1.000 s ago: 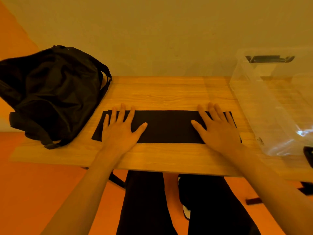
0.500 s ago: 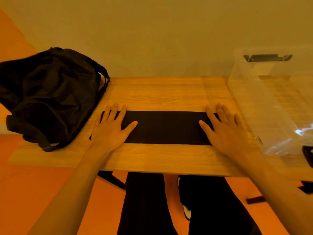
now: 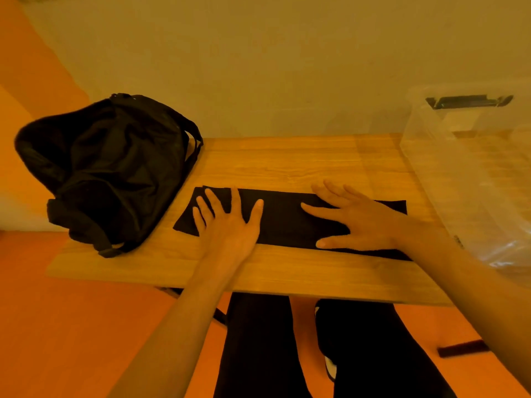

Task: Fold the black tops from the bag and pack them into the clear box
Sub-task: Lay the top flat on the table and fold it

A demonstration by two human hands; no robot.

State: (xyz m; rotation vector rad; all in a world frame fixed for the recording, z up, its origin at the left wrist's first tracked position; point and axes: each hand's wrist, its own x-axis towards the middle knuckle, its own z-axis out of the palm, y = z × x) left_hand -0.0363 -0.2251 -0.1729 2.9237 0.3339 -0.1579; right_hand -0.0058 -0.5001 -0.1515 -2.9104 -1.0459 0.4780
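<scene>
Folded black top (image 3: 283, 221) lies flat on the surface (image 3: 287, 165) — left grip (image 3: 227, 225) and right grip (image 3: 363, 222) released, palms pressing it.

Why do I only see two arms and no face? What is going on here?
The camera sits on the person's head and looks down, so you see only their arms and legs. The left hand and the right hand both lie flat, fingers straight, on a long folded black top on the wooden table. Nothing is gripped. A black fabric bag sits on the left, and a clear plastic box stands on the right.
</scene>
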